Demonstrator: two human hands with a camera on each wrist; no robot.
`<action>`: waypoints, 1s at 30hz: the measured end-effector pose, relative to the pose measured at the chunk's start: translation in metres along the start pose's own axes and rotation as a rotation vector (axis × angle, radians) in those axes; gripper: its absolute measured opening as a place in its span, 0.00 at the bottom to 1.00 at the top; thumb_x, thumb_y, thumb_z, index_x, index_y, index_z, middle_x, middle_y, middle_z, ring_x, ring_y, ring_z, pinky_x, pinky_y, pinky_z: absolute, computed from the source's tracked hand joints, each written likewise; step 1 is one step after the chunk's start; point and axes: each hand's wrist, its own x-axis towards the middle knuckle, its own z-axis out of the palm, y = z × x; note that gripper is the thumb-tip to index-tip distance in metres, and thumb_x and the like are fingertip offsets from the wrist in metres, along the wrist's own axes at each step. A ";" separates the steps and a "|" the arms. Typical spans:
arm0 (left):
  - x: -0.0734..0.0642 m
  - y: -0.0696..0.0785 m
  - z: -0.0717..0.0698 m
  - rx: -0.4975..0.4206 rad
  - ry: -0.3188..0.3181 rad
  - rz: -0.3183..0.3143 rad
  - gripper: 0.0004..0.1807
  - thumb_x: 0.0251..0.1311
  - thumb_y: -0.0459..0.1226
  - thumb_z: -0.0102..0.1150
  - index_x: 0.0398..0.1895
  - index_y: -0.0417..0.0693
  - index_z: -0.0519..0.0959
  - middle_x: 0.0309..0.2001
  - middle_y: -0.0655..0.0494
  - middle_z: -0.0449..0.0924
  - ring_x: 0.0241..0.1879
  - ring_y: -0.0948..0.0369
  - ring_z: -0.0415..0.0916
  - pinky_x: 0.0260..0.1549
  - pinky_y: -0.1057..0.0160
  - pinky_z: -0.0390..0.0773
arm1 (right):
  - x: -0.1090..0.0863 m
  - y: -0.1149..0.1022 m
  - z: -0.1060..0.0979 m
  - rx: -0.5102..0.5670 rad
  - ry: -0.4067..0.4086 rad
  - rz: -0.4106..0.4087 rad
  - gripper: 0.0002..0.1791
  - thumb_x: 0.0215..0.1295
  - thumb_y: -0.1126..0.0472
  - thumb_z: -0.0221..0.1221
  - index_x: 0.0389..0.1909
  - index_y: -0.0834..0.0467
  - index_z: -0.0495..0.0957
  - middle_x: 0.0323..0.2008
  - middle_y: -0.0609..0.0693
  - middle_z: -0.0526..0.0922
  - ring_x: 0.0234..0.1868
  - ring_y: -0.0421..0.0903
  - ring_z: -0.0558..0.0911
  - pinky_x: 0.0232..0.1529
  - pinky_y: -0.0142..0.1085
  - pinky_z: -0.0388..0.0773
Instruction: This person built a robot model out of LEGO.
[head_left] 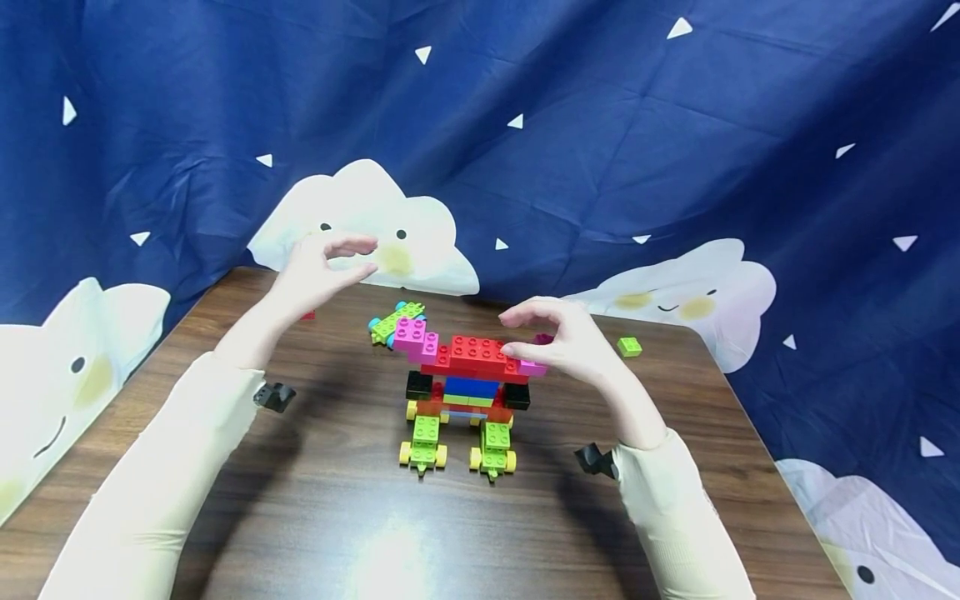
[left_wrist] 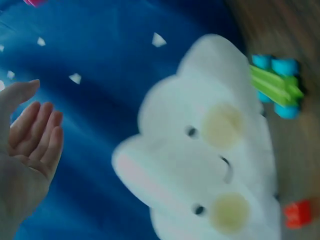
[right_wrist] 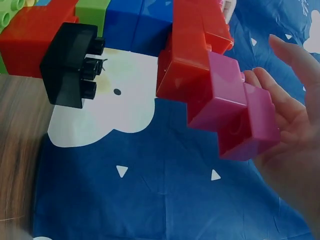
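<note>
A toy built from plastic building blocks stands mid-table, with red bricks (head_left: 477, 354) along its top and blue bricks (head_left: 470, 389) beneath. Stepped pink bricks extend from both ends of the top; the left pink bricks (head_left: 412, 335) show plainly. Below sit black bricks (head_left: 419, 385) and green wheeled bases (head_left: 425, 431) with yellow wheels. My left hand (head_left: 311, 267) is raised in the air left of the toy, thumb apart from the fingers, holding nothing. Beside the right-end pink bricks (right_wrist: 252, 122), my right hand (right_wrist: 292, 117) has its fingers loosely extended behind them, thumb spread away.
Behind the toy lies a green wheeled base (head_left: 397, 323) with blue wheels. A small red brick (left_wrist: 298, 214) is at the table's far left, and a green brick (head_left: 629, 347) sits at the right. A blue curtain (head_left: 480, 100) with clouds hangs behind the table.
</note>
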 end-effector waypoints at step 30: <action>-0.022 -0.170 -0.028 0.133 0.012 -0.284 0.27 0.60 0.37 0.64 0.61 0.33 0.73 0.59 0.35 0.76 0.57 0.41 0.75 0.53 0.61 0.75 | 0.006 0.002 0.006 -0.099 -0.150 0.140 0.21 0.50 0.58 0.73 0.47 0.58 0.85 0.43 0.51 0.87 0.37 0.45 0.82 0.42 0.38 0.82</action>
